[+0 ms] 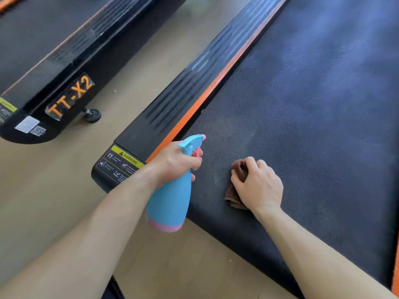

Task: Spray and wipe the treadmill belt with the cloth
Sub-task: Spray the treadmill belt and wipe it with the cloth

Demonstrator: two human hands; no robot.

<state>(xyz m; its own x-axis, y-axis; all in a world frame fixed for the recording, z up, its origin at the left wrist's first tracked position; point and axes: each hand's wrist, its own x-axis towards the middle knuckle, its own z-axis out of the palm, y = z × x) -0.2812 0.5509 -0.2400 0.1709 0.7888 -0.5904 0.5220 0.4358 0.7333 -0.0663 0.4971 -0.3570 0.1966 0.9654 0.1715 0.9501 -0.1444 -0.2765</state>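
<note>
So the left hand (172, 162) is gripping a blue spray bottle (169, 201) around its neck, with fingers wrapping over the pink trigger, and the nozzle is pointing out over the treadmill belt (313, 104). The bottle is hanging tilted above the near left corner of the belt, with its pink base sitting over the floor (54, 190) edge, not touching anything else. The right hand (257, 184) is pressing down on a brown cloth (234, 190), fingers curled and bunching it up, so most of the cloth is hiding under the palm and only the left edge and a top fold are peeking out. The cloth is lying right on the belt near its rear end, just to the right of the bottle. The belt is showing some lighter hazy patches further up. The black side rail (194, 83) with the orange stripe is running along the belt's left side, with a yellow warning sticker (127, 158) at its near end. A second treadmill (54, 61) labelled TT-X2 is sitting off to the left, well apart.
</note>
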